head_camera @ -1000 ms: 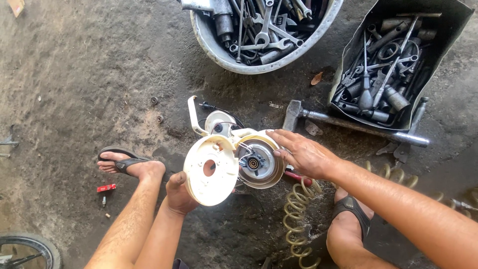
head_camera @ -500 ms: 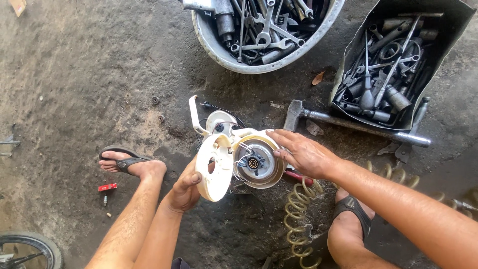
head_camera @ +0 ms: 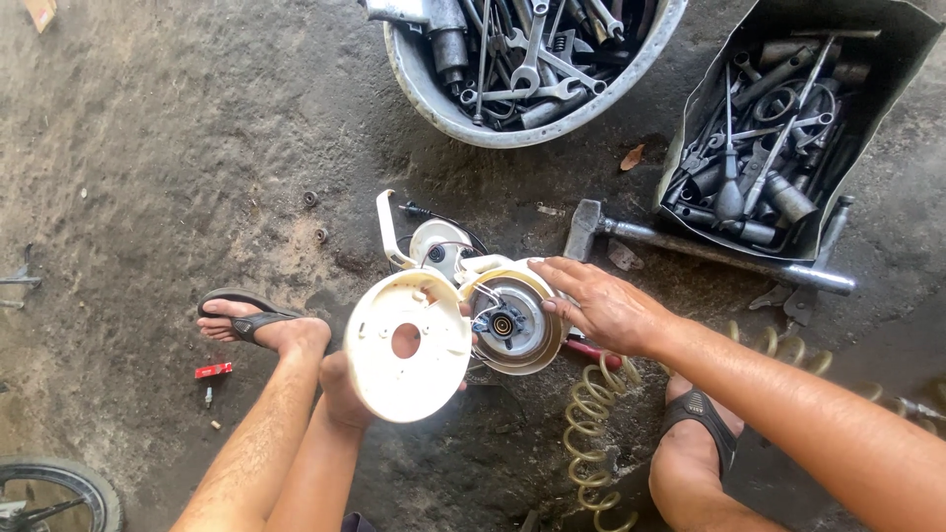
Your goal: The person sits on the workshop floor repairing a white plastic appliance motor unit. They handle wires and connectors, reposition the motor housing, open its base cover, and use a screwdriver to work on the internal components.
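Observation:
My left hand (head_camera: pixel 347 392) holds a round cream plastic cover (head_camera: pixel 409 345) with a hole in its middle, its flat face turned up toward me. My right hand (head_camera: pixel 603 307) grips the rim of a cream round housing (head_camera: pixel 512 320) whose open face shows a metal disc and a dark hub with thin wires. The cover sits just left of the housing and overlaps its edge. Behind them, a further white part (head_camera: pixel 434 246) with an upright tab rests on the ground.
A metal basin (head_camera: pixel 512 69) full of wrenches stands at the top; a dark box (head_camera: pixel 778 128) of tools sits top right. A hammer (head_camera: pixel 690 251) lies below the box. A yellow coiled hose (head_camera: pixel 601 414), a small red item (head_camera: pixel 213 370) and a wheel (head_camera: pixel 54 493) lie on dirt.
My left hand has tilted the cream cover from nearly edge-on at half a second ago back to face up, and pulled it a little left of the housing. My right hand has stayed put.

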